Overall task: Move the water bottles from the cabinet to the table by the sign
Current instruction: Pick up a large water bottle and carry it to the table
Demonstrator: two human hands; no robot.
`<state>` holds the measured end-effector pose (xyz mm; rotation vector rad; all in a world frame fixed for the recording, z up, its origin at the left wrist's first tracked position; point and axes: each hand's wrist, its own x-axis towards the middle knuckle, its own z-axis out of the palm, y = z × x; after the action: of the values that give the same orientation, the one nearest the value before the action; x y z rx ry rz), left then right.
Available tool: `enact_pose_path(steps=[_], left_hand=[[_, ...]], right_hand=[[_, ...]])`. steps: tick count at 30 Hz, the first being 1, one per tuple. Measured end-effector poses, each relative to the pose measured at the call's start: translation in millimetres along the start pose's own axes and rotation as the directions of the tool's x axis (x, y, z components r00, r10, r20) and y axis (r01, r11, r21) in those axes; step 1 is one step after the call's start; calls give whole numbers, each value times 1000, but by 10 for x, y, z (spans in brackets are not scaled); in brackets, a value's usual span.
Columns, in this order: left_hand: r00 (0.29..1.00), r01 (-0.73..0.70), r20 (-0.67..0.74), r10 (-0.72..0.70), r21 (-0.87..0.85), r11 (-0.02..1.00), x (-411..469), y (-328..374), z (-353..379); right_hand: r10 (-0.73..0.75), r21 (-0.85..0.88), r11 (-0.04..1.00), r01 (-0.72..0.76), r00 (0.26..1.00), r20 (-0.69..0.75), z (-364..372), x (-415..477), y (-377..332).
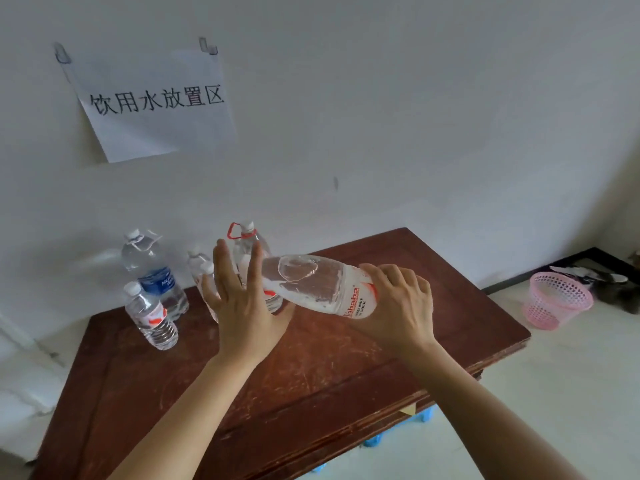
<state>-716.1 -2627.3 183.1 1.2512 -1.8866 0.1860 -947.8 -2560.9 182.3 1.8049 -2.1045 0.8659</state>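
- Bottle [311, 289]: on its side in the air above the table [329, 393], stretched between the two sets of fingers, not yet set down
- Right hand [398, 303]: curled round the labelled end, seemingly taking most of the weight
- Left hand [242, 299]: fingers straight and spread, flat at the other end, gripping nothing
- Liable to slip or swing if tipped upright too fast, given the slosh of water inside
- Just beyond the left fingertips, standing bottles [152, 271] packed close; easy to knock one over while lowering
- Safer to land on bare wood on the near side of the left fingers
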Motion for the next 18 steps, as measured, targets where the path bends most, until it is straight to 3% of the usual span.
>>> enact_pose_path(steps=[2, 3, 5, 6, 7, 8, 11, 14, 18], left_hand=[[976, 218, 54, -211, -222, 950, 137, -25, 333], [919, 394, 149, -365, -389, 833, 218, -57, 498], [673, 714, 468, -573, -612, 339, 439, -64, 734], [520, 804, 642, -564, -590, 70, 590, -41, 923], [396, 853, 774, -493, -509, -114, 679, -14, 1020], [323, 884, 840, -436, -432, -177, 816, 44, 1160], [283, 914, 826, -487, -386, -122, 1052, 105, 1590], [244, 889, 755, -609, -425, -171, 1287, 109, 1946], [283, 868, 646, -709, -487, -97, 1478, 17, 2260]], right_hand=[[14, 22, 1000, -15, 999, 35, 257, 241, 267], [15, 25, 1000, -17, 998, 55, 393, 358, 376], [18, 41, 999, -22, 995, 98, 633, 554, 582], [24, 58, 998, -32, 990, 138, 769, 695, 727], [17, 67, 997, -29, 986, 165, 860, 765, 797], [9, 82, 996, -24, 983, 182, 985, 904, 901], [-14, 143, 990, -14, 981, 191, 1271, 1187, 1082], [-11, 193, 980, -44, 960, 278, 1580, 1449, 1205], [-4, 308, 944, -116, 932, 363, 1982, 1640, 1241]])
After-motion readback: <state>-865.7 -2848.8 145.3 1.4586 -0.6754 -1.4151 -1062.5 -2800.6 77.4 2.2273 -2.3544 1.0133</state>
